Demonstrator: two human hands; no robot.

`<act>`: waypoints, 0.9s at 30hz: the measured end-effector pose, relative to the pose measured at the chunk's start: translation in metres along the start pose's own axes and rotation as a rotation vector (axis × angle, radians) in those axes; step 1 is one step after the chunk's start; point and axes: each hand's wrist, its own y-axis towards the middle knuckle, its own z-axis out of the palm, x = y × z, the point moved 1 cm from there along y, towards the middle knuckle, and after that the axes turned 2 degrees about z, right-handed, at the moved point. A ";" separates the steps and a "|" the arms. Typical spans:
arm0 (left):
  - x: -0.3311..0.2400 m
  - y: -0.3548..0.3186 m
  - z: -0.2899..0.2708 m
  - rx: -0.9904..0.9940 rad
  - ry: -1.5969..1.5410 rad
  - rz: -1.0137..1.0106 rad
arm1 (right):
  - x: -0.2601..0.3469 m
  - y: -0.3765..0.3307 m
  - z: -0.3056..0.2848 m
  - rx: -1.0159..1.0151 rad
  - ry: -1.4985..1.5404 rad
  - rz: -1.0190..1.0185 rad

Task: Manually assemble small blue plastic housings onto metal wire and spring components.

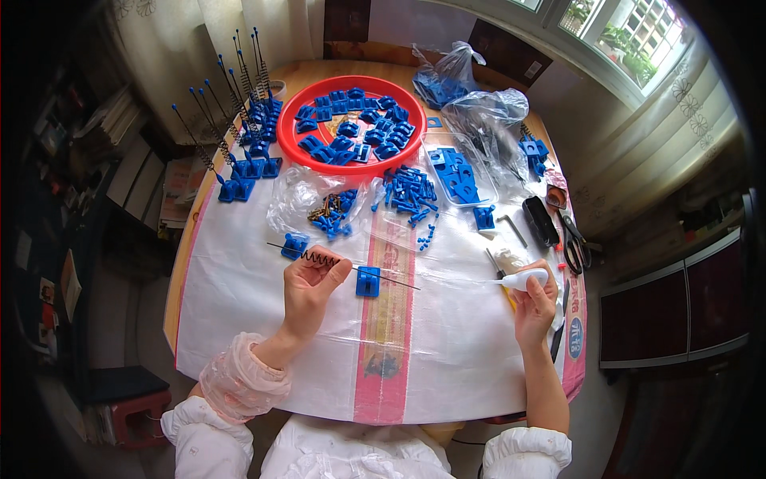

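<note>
The left hand (307, 281) is closed in a pinch on a thin metal rod (351, 267) that carries a dark coil spring (321, 258); the rod lies nearly level above the bench (239, 319), its free end pointing right. Just below the rod, a small blue plastic block (368, 281) rests on the bench, apart from the fingers. The right hand (533, 307) is closed around a white pen-like tool (523, 279), its tip aimed left toward the rod.

Judged from this pose, the work goes best if the rod is held steady near the spring, with the tool's tip brought in along the rod's line rather than across it, so the slender rod does not flex.

The bench is covered with glossy, woven white sheeting crossed by a pink band. Farther out stands a round red basin (357, 125) heaped with blocky, matte blue parts. To its left are upright rods with springs (231, 104) set in blue bases. Loose blue pegs (408, 195) and crinkled clear bags (487, 120) lie between. Black-handled scissors (573, 243) and a black oblong case (541, 220) lie near the right edge.
</note>
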 end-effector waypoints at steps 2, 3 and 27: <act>0.001 0.000 -0.001 0.000 -0.004 -0.002 | 0.000 0.000 0.000 -0.011 -0.007 -0.005; 0.002 0.000 -0.001 0.000 -0.007 -0.003 | 0.000 0.000 0.000 -0.004 -0.005 -0.003; 0.001 0.000 -0.001 0.011 0.004 -0.011 | 0.001 0.000 0.000 0.005 -0.007 -0.007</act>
